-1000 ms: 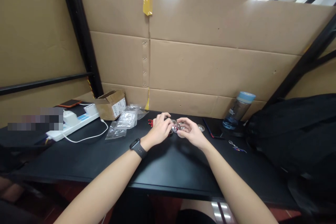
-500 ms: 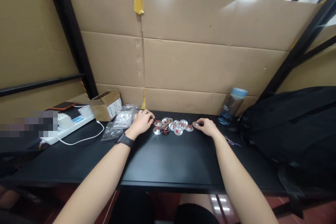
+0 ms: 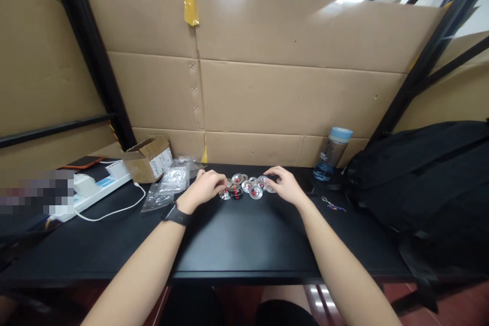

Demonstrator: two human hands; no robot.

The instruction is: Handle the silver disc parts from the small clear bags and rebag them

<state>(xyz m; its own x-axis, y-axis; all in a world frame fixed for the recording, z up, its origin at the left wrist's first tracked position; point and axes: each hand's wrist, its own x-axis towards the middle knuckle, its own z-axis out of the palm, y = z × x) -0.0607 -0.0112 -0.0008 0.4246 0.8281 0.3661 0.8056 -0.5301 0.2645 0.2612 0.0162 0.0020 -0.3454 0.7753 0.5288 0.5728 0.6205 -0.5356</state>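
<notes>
Small round metal finger cymbals (image 3: 255,192) with red cords lie in a loose, partly overlapping cluster on the black table (image 3: 248,244). My left hand (image 3: 208,185), a dark watch on its wrist, is at the cluster's left end. Its fingers are bent and drawn together beside a cymbal (image 3: 224,195) and a red cord; whether they grip either is hidden. At the right end, my right hand (image 3: 286,184) arches over the outer cymbals with thumb and fingers apart. It partly covers the cymbals there.
Clear plastic bags (image 3: 173,179) and a small open cardboard box (image 3: 147,159) lie to the left, near a white power strip (image 3: 99,191) with a cable. On the right are a bottle (image 3: 332,155), a small keychain (image 3: 333,206) and a black backpack (image 3: 424,188). Cardboard (image 3: 267,102) walls the back.
My right hand has moved left, inward over the cymbals, and its fingers have spread. My left hand has come closer to the cluster's left end. The view has shifted slightly.
</notes>
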